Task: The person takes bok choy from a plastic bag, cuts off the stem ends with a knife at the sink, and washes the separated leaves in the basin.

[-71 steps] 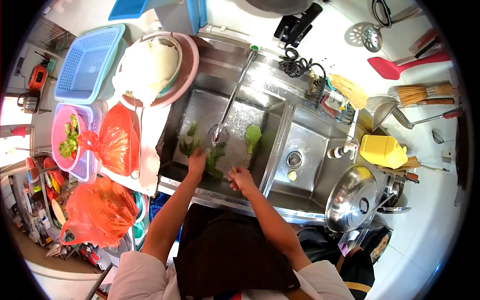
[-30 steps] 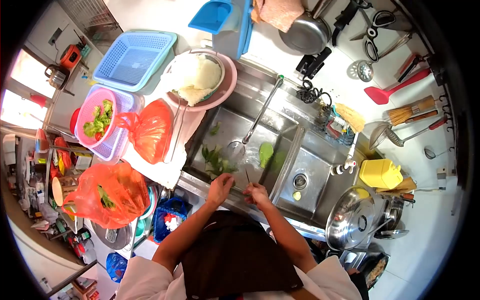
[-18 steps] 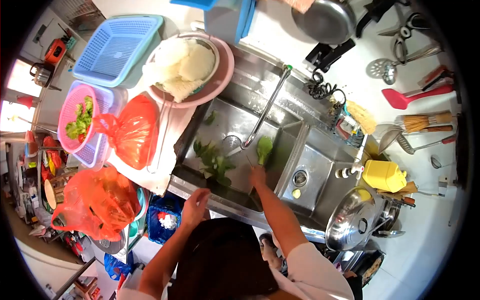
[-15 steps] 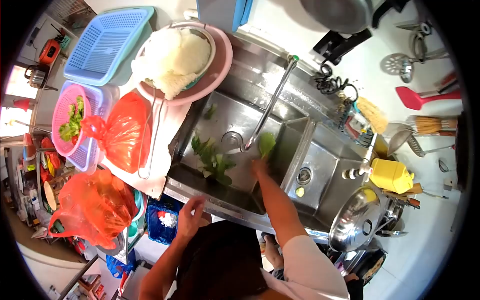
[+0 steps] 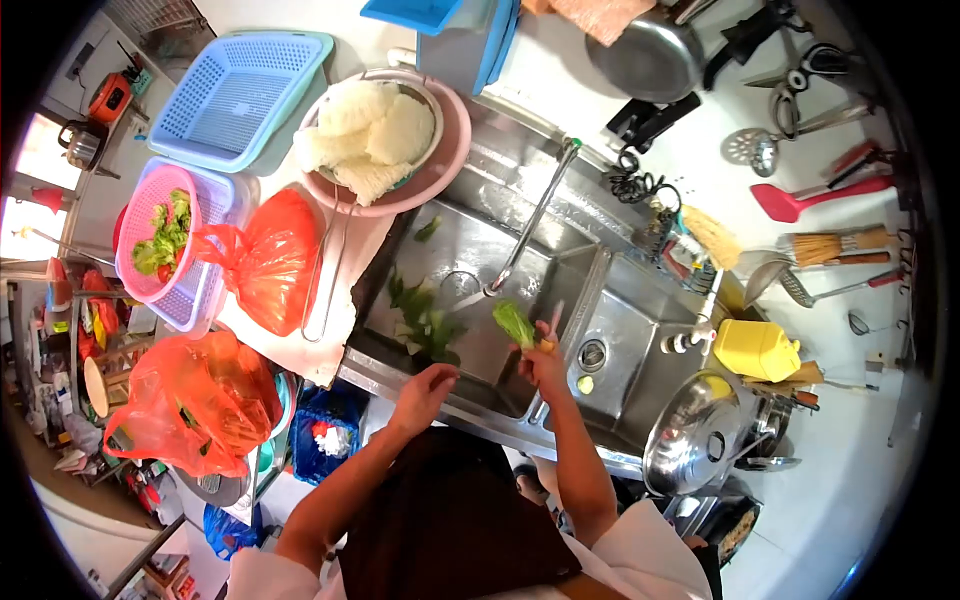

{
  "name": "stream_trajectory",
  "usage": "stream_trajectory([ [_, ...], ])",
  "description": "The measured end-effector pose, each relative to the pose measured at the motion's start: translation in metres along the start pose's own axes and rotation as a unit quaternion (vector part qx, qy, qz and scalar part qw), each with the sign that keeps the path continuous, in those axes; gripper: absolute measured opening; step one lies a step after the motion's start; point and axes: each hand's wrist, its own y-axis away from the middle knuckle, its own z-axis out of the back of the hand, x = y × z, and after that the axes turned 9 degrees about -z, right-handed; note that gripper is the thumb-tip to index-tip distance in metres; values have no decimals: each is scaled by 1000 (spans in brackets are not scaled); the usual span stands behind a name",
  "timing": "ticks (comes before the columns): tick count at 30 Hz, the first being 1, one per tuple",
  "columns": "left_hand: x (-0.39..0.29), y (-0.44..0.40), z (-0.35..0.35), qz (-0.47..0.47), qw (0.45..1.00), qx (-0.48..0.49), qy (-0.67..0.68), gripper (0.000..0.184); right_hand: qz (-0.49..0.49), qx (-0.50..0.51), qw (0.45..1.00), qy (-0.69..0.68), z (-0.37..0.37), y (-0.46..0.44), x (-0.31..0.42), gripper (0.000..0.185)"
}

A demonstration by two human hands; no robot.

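While the right hand (image 5: pixel 543 370) grips it, a vegetable (image 5: pixel 513 321) (green) juts forward-left.

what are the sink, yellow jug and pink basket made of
Sink: probably stainless steel, judging by its grey sheen and bright reflections. Yellow jug: likely smooth moulded plastic, being evenly coloured and rounded. Pink basket: seems plastic, with perforated walls.

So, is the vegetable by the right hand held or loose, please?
Held: the vegetable sticks out from the right hand, over the sink.
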Motion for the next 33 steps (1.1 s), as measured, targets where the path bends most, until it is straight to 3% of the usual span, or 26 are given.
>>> stream_trajectory([
  [1, -4, -6, -6, 16, 999, 34, -17, 28, -8, 27, 998, -59, 4, 23, 8, 49],
  [2, -4, -15, -15, 7, 998, 59, -14, 31, 2, 67, 994, -84, 12, 38, 10, 47],
  [5, -15, -35, -52, -32, 993, 109, 41, 44, 19, 66, 990, -123, 13, 85, 23, 33],
  [8, -23, -52, -90, 79, 967, 64, 233, 41, 60, 72, 990, -110, 5, 110, 27, 30],
  [9, -42, -53, -93, 73, 943, 78, 316, 34, 68, 62, 990, -103, 5, 113, 22, 30],
  [12, -55, -55, -100, -7, 953, 66, 294, 27, 90, 75, 991, -57, 1, 123, 20, 28],
  [13, -64, -53, -101, -12, 956, 18, 292, 24, 84, 52, 994, -44, 0, 124, 19, 25],
  [16, -50, -63, -94, -135, 964, -21, 229, 22, 31, -52, 998, 14, 6, 116, 18, 24],
  [17, -36, -67, -76, -157, 986, -18, -57, 22, 13, -83, 996, 13, 10, 113, 14, 24],
  [20, -5, -65, -45, -72, 983, -47, -164, 21, -24, -121, 989, 86, 23, 87, -5, 23],
  [21, 3, -61, -37, -96, 972, -77, -201, 18, -10, -108, 991, 80, 23, 83, -6, 23],
  [27, 27, 24, 46, -203, 921, -171, -286, 15, 0, -54, 990, 131, -11, 67, 0, 21],
  [28, 34, 49, 57, -249, 894, -253, -273, 14, -4, -52, 988, 143, -15, 62, 0, 21],
  [31, 78, 123, 92, -200, 871, -363, -265, 20, -10, -30, 984, 176, -26, 54, 0, 21],
  [33, 90, 177, 116, -106, 873, -384, -281, 23, -5, -20, 980, 200, -39, 53, 5, 21],
])
